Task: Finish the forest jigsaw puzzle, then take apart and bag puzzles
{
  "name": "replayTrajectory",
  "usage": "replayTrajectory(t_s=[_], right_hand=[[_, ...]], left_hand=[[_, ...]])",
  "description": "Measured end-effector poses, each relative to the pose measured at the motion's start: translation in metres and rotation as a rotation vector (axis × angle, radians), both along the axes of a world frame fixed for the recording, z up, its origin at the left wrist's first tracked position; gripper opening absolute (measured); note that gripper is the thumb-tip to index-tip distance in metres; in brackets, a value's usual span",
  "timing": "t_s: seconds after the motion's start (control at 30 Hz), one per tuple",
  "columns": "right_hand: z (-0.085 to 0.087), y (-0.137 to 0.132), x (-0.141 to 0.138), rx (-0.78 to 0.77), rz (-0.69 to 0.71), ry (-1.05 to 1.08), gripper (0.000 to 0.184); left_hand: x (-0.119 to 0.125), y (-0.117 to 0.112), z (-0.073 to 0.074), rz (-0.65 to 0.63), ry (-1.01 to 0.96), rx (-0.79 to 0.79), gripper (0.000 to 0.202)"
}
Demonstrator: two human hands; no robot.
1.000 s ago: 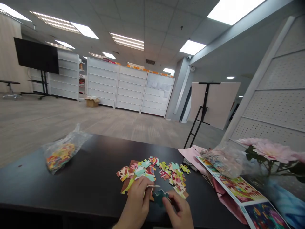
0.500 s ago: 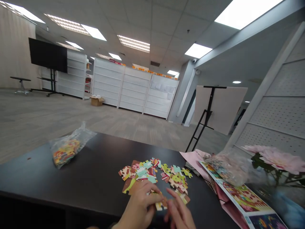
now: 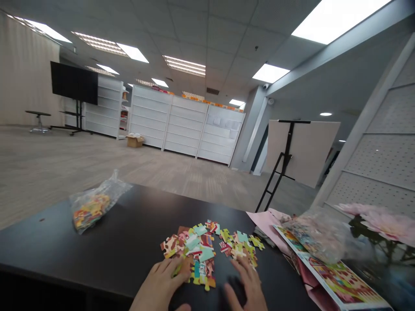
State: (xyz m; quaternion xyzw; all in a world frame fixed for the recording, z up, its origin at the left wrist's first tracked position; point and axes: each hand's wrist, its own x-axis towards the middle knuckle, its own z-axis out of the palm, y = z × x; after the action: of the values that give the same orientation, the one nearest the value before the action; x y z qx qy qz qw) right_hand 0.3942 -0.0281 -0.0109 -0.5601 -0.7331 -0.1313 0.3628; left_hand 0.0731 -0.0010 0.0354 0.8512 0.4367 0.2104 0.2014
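Note:
My left hand (image 3: pixel 164 280) lies palm down with its fingers stretched out, fingertips over the lower left edge of a heap of jigsaw pieces (image 3: pixel 193 242). Beside its thumb, a small block of jigsaw pieces (image 3: pixel 203 273) lies flat at the near side of the heap; they look joined. My right hand (image 3: pixel 245 280) has its fingers apart. Its fingertips touch or hover over the near edge of a second, smaller heap of jigsaw pieces (image 3: pixel 242 242). Part of each heap is hidden under my fingers.
A clear bag of jigsaw pieces (image 3: pixel 92 209) lies at the left of the dark table (image 3: pixel 129 250). To the right are printed picture sheets (image 3: pixel 343 280), pink paper (image 3: pixel 267 220), another plastic bag (image 3: pixel 320 233) and pink flowers (image 3: pixel 385 222). An easel (image 3: pixel 282 164) stands behind.
My hands have moved apart, from together over the near pieces to one at each heap. The block of pieces between them now shows. The view has tipped slightly upward.

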Motion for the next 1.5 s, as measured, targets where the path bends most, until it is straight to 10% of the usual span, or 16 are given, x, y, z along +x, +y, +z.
replayTrajectory(t_s=[0.2, 0.37, 0.7, 0.93, 1.27, 1.37, 1.5], right_hand=[[0.034, 0.024, -0.074, -0.312, 0.152, -0.029, 0.060], [0.068, 0.065, -0.107, -0.572, 0.273, -0.143, 0.067], [0.042, 0.105, -0.030, -0.442, 0.005, -0.193, 0.044], [0.082, 0.113, -0.054, -0.492, -0.035, -0.230, 0.044], [0.086, 0.135, -0.080, -0.783, 0.134, -0.099, 0.060], [0.080, 0.138, -0.077, -0.792, 0.154, -0.001, 0.063], [0.072, 0.142, -0.078, -0.724, 0.194, 0.163, 0.051]], left_hand=[[0.011, 0.004, 0.006, 0.009, -0.130, 0.161, 0.035], [0.023, 0.030, 0.007, 0.279, 0.001, 0.048, 0.073], [0.000, 0.050, 0.010, 0.226, 0.016, -0.026, 0.058], [-0.022, 0.105, -0.015, 0.419, 0.045, -0.015, 0.047], [-0.063, 0.168, 0.006, 0.314, -0.219, 0.051, 0.048], [-0.050, 0.172, 0.009, 0.305, -0.169, 0.103, 0.037], [-0.001, 0.163, 0.010, -0.056, -0.062, 0.070, 0.048]])
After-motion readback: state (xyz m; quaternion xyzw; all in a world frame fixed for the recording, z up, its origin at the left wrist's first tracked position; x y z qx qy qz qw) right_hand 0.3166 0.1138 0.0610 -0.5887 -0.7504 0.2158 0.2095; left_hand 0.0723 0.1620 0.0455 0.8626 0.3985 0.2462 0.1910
